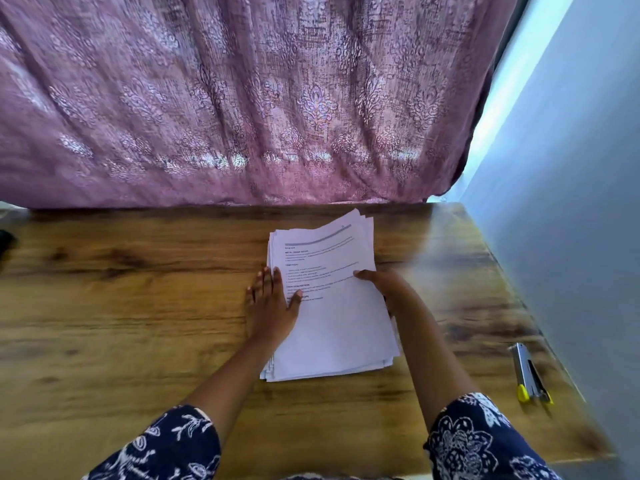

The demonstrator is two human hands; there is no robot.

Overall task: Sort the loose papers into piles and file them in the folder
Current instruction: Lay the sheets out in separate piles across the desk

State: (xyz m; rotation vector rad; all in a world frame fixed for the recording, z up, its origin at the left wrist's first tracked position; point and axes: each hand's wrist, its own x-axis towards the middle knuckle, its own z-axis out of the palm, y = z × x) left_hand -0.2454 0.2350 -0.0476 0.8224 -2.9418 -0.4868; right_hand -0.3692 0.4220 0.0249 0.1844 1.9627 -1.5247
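Head view, nearest first: two dark blue sleeves with a white floral print, the left sleeve (166, 445) and the right sleeve (478, 441), sit at the bottom edge, with bare forearms reaching forward over a wooden bench (121, 323). To the right, close to the bench's right edge and well apart from everything else, lies a silver stapler (528, 374) with yellow and black parts.

Between the forearms a stack of papers (339, 327) lies on the bench, its sheets loosely fanned so the edges do not line up. The top sheet carries printed text on its far half, too blurred to read.

The left hand (272, 306) lies flat against the stack's left edge, fingers straight and together on the wood, thumb resting on the top sheet; its grip is apart. The right hand (388, 289) has its grip clamped on the stack's right edge, thumb on top and fingers tucked out of sight beneath.

Beyond the stack, at the bench's far left edge, sits a small dark thing (4, 239) I cannot identify. A mauve patterned curtain (242, 98) hangs behind the bench, and a pale wall (571, 202) runs along the right.
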